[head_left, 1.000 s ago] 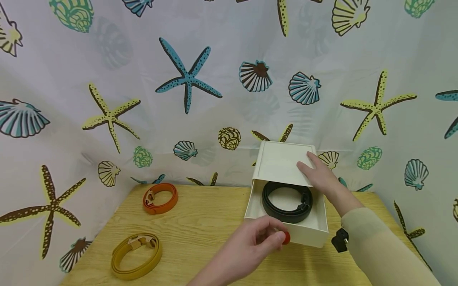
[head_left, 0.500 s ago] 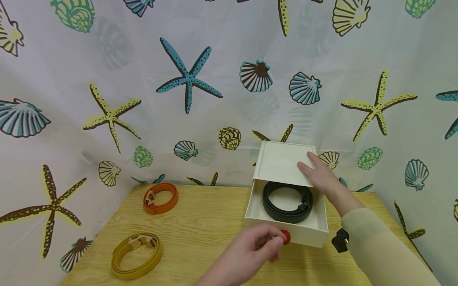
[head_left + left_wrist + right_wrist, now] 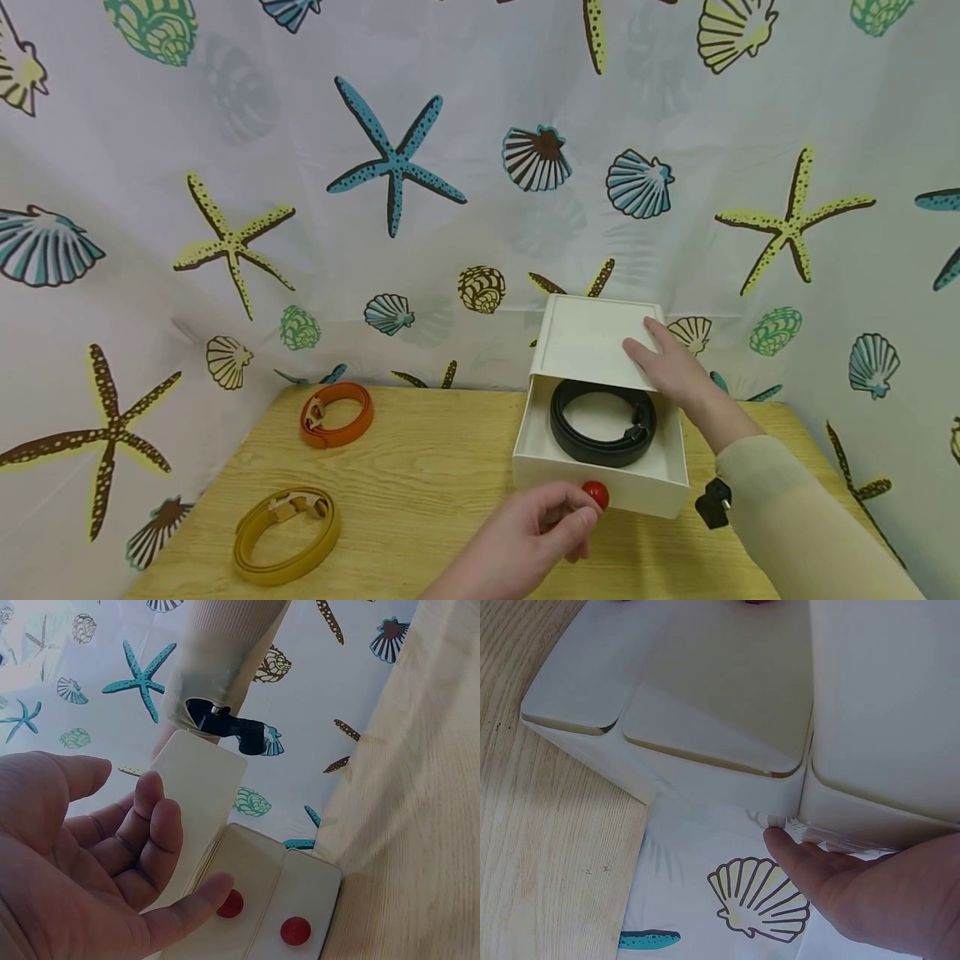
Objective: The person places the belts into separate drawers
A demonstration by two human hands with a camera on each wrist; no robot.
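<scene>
A white drawer box (image 3: pixel 585 337) stands at the right of the table, its upper drawer (image 3: pixel 663 497) pulled out. Inside that drawer lies a coiled black belt (image 3: pixel 564 433). My left hand (image 3: pixel 525 533) is in front of the drawer's red knob (image 3: pixel 596 493), fingers loosely bent, thumb apart from them. In the left wrist view one finger overlaps the upper knob (image 3: pixel 231 904); a lower knob (image 3: pixel 295 931) sits beside it. My right hand (image 3: pixel 678 367) rests on the box at its right edge, two fingers extended on the top; the right wrist view shows the hand (image 3: pixel 877 892) along the side.
A coiled orange belt (image 3: pixel 352 433) lies at the back left of the wooden table (image 3: pixel 427 467). Nearer, a coiled mustard-yellow belt (image 3: pixel 285 573) lies with its buckle up. Behind and beside the table hangs a white curtain (image 3: pixel 480 75) with shells and starfish.
My left hand has shifted slightly right and down, and more of the red knob shows. The right hand, box and drawer have stayed in place.
</scene>
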